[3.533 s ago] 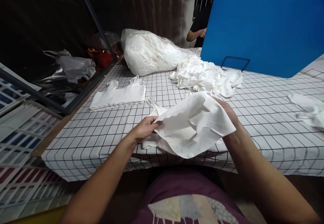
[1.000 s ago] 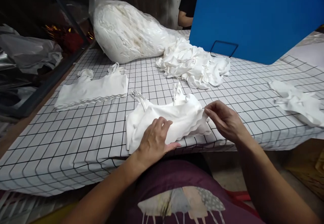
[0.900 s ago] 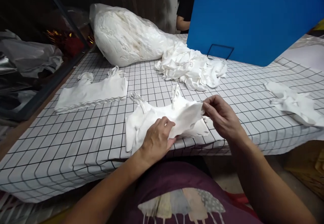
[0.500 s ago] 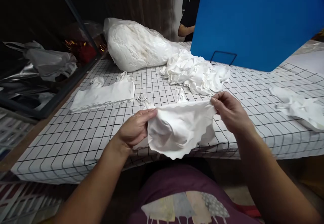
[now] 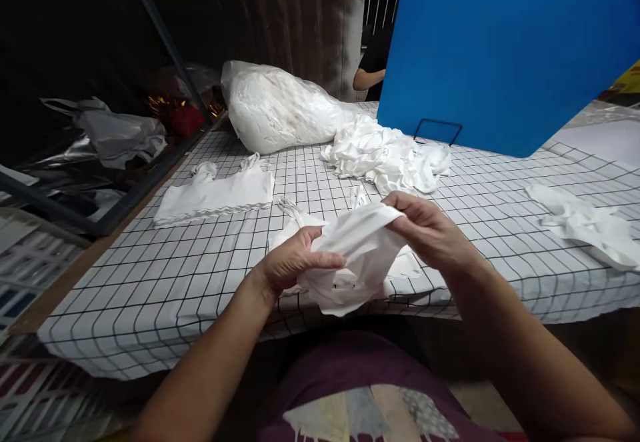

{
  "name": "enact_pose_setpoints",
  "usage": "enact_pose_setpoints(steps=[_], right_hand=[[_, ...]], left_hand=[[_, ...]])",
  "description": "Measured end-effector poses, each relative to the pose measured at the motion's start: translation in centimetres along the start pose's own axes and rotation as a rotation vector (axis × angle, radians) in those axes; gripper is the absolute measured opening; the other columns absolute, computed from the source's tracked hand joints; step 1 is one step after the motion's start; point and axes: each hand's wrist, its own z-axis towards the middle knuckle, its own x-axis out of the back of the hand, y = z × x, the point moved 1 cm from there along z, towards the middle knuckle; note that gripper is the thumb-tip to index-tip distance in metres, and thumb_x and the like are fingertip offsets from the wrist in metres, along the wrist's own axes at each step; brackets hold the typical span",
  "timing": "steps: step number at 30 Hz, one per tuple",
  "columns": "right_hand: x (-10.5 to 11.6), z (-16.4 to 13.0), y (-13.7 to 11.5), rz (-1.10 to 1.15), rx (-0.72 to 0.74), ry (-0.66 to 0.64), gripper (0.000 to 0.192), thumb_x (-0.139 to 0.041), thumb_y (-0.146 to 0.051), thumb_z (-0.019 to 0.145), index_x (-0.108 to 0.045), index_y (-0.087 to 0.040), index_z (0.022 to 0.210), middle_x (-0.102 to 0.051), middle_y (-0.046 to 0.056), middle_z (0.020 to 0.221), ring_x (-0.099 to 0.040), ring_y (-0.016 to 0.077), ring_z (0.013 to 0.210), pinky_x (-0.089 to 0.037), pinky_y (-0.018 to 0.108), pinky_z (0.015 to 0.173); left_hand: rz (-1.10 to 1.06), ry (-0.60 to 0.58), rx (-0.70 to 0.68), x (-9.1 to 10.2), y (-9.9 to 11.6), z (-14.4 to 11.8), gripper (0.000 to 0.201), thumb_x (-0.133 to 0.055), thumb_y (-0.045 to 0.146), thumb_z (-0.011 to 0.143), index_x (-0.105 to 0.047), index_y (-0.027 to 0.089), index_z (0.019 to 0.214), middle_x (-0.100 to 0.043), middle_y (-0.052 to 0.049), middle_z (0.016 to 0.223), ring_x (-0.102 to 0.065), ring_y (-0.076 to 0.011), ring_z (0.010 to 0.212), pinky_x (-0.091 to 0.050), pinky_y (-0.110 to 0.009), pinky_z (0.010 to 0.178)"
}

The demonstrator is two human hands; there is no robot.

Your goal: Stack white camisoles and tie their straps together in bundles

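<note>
Both hands grasp a white garment (image 5: 357, 255) at lower centre, above the bench (image 5: 500, 229) edge: the left hand (image 5: 293, 262) clenches its bunched side, the right hand (image 5: 425, 229) pinches the upper edge. It looks mid-fold; squaring the edges seems next. Upper centre lie a stuffed bag (image 5: 275, 105) and a loose pile (image 5: 387, 155); a folded piece (image 5: 215, 192) sits left.

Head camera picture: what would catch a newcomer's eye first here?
First, the two hands at the near table edge: the left hand and right hand both grip a bunched white garment. Behind them, a big blue board stands on the checked tablecloth. Beside it, at far centre, lies a stuffed clear bag.
</note>
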Motion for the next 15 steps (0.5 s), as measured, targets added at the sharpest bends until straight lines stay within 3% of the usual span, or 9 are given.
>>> enact_pose_setpoints(steps=[2,4,7,10,13,15], right_hand=[[0.1,0.6,-1.0,-0.052,0.038,0.023,0.026,-0.065,-0.046,0.088,-0.058,-0.020,0.086,-0.053,-0.001,0.072,-0.047,0.0090,0.055,-0.038,0.021,0.046],[0.0,1.3,-1.9,-0.152,0.086,0.042,0.027,-0.063,-0.046,0.089,-0.058,-0.021,0.085,-0.053,0.000,0.073,-0.048,0.0100,0.059,-0.040,0.021,0.047],[-0.3,2.0,-2.8,-0.401,0.185,0.198,0.026,-0.066,-0.045,0.087,-0.058,-0.021,0.090,-0.057,0.004,0.088,-0.054,0.0146,0.076,-0.049,0.025,0.059],[-0.8,1.6,-3.4,-0.519,0.243,0.319,0.028,-0.064,-0.045,0.088,-0.057,-0.022,0.102,-0.058,0.007,0.103,-0.057,0.0197,0.094,-0.054,0.032,0.076],[-2.1,0.2,-4.0,-0.404,0.284,0.289,0.034,-0.053,-0.051,0.093,-0.052,-0.025,0.116,-0.057,0.008,0.110,-0.058,0.0219,0.100,-0.057,0.035,0.078],[-3.1,-0.4,-4.3,-0.398,0.342,0.256,0.051,-0.062,-0.053,0.087,-0.045,-0.028,0.128,-0.054,0.009,0.119,-0.059,0.0250,0.104,-0.059,0.037,0.076]], left_hand=[[0.104,-0.007,0.063,0.7,-0.7,-0.5,0.028,-0.086,0.025,0.067,-0.073,0.012,0.087,-0.071,-0.005,0.080,-0.066,-0.0122,0.066,-0.053,-0.020,0.062],[0.126,0.006,0.028,1.0,-1.0,-0.7,0.023,-0.083,0.030,0.070,-0.073,0.012,0.080,-0.070,-0.004,0.074,-0.065,-0.0118,0.064,-0.053,-0.021,0.062],[0.040,0.111,-0.201,0.6,-0.3,-0.4,0.033,-0.077,0.045,0.076,-0.071,0.016,0.090,-0.070,-0.006,0.078,-0.068,-0.0190,0.073,-0.057,-0.030,0.068],[-0.015,0.241,-0.454,-0.9,1.5,0.2,0.044,-0.062,0.056,0.084,-0.066,0.019,0.108,-0.071,-0.008,0.089,-0.069,-0.0272,0.096,-0.059,-0.039,0.083],[0.005,0.251,-0.623,-3.1,3.3,1.0,0.050,-0.053,0.058,0.089,-0.061,0.021,0.121,-0.069,-0.009,0.105,-0.061,-0.0308,0.116,-0.056,-0.045,0.092],[0.046,0.192,-0.676,-4.5,4.0,1.5,0.053,-0.052,0.061,0.088,-0.059,0.024,0.125,-0.068,-0.008,0.112,-0.056,-0.0327,0.123,-0.055,-0.048,0.094]])
